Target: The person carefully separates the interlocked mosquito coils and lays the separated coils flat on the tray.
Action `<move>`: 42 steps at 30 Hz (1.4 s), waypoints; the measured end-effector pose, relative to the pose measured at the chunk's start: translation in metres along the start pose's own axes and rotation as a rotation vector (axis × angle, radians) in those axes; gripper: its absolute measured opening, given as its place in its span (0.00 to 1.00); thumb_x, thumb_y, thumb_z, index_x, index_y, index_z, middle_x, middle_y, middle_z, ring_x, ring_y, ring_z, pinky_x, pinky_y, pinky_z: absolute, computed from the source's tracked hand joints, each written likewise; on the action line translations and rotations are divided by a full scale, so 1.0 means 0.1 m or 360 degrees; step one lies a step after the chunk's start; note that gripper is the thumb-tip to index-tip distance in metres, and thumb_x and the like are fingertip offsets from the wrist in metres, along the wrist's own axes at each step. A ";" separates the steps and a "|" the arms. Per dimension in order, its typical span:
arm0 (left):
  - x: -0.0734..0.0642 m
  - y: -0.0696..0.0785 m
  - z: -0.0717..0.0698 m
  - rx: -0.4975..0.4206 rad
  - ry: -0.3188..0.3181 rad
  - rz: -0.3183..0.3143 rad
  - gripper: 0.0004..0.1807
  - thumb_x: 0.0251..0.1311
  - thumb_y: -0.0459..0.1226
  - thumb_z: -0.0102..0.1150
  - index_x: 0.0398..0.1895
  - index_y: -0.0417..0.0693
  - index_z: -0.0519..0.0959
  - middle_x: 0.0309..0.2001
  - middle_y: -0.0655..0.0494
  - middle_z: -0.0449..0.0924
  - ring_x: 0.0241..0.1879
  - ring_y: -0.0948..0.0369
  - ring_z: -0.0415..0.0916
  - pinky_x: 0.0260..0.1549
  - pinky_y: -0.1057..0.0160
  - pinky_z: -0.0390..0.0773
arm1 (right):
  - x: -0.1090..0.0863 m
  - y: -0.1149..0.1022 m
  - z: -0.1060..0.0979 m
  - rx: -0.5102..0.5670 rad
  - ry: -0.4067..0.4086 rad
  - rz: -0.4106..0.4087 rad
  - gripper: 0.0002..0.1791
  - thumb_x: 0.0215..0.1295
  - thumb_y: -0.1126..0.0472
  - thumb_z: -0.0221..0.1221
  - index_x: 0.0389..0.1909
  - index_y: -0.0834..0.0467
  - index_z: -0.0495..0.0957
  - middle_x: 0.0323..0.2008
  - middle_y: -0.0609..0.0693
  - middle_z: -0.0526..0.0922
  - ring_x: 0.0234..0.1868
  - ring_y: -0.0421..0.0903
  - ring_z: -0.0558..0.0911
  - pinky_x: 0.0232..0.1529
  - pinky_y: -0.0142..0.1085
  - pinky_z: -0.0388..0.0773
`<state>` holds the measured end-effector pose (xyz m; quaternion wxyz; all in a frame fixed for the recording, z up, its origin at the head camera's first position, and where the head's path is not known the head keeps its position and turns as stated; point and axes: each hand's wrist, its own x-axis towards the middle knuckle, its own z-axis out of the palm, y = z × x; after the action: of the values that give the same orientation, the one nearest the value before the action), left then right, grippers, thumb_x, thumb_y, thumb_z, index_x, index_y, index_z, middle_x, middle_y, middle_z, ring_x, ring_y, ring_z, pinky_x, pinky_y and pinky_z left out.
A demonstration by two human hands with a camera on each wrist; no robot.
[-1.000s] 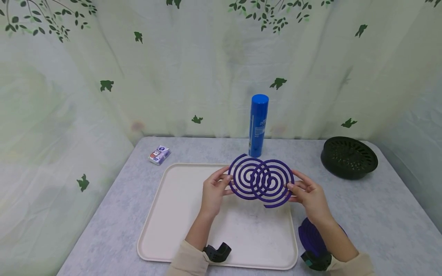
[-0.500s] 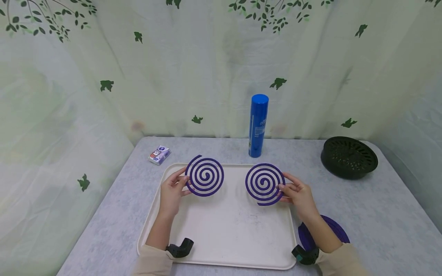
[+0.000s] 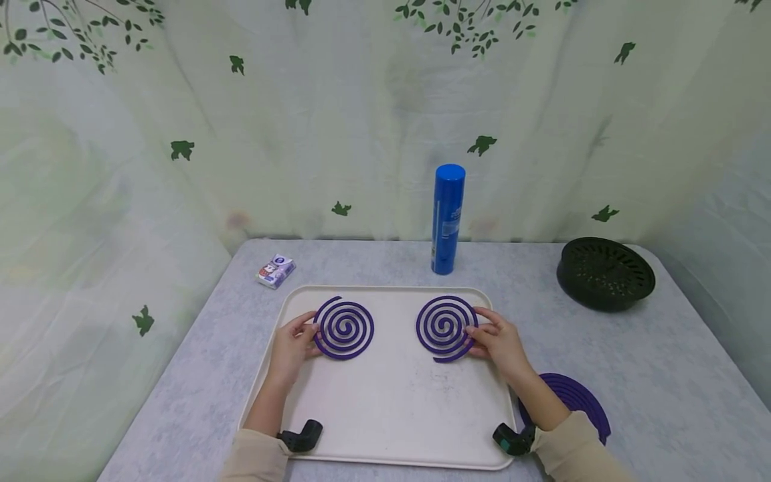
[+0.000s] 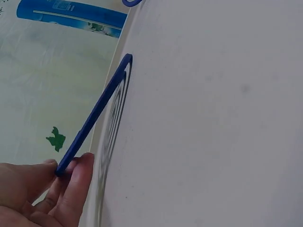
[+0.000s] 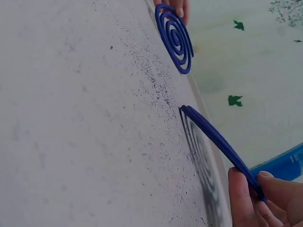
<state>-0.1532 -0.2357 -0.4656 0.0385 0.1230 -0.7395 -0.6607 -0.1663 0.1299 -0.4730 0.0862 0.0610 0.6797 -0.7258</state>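
Note:
In the head view my left hand (image 3: 291,351) pinches the outer edge of a dark purple mosquito coil (image 3: 344,328) over the tray's back left. My right hand (image 3: 498,343) pinches a matching mosquito coil (image 3: 444,326) by its right edge, over the tray's back right. The left wrist view shows the left coil (image 4: 97,109) edge-on and tilted, its inner edge low at the tray and the gripped edge raised, with thumb above and fingers below. Tilted likewise in the right wrist view is the right coil (image 5: 218,139), casting a ringed shadow.
The white tray (image 3: 385,415) has dark specks on it. More purple coils (image 3: 575,395) lie right of it, partly under the right forearm. Behind stand a blue spray can (image 3: 448,221), a small purple-white packet (image 3: 276,271) and a round black slotted container (image 3: 605,274).
The two coils, overlapping in view a second ago, have been drawn apart, the left one moving left and the right one slightly left. Both hands have since lowered them toward the tray.

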 end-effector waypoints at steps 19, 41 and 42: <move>0.00 -0.10 -0.07 0.1127 -0.0353 0.0263 0.57 0.39 0.42 0.72 0.65 0.28 0.44 0.58 0.29 0.48 0.59 0.38 0.50 0.59 0.45 0.51 | 0.01 0.08 -0.03 -0.0744 -0.0285 -0.0194 0.43 0.50 0.65 0.65 0.64 0.67 0.52 0.34 0.55 0.74 0.16 0.43 0.75 0.18 0.34 0.74; -0.37 0.26 0.29 0.1317 -0.0226 0.0821 0.53 0.41 0.48 0.70 0.67 0.39 0.50 0.61 0.36 0.54 0.60 0.41 0.50 0.56 0.42 0.56 | -0.38 -0.27 -0.30 -0.1091 -0.0154 -0.0758 0.41 0.47 0.61 0.68 0.62 0.63 0.59 0.53 0.59 0.69 0.50 0.53 0.71 0.46 0.47 0.72; -0.42 0.30 0.36 0.1302 -0.0241 0.0906 0.53 0.41 0.48 0.70 0.67 0.40 0.50 0.61 0.37 0.54 0.60 0.41 0.50 0.57 0.42 0.56 | -0.43 -0.30 -0.36 -0.1124 -0.0134 -0.0824 0.42 0.47 0.60 0.68 0.62 0.62 0.59 0.54 0.58 0.68 0.52 0.53 0.69 0.48 0.47 0.71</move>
<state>-0.1242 -0.1886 -0.4358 0.1121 -0.1267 -0.9428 -0.2872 -0.1314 0.1694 -0.4370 -0.0554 -0.1744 0.8748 -0.4486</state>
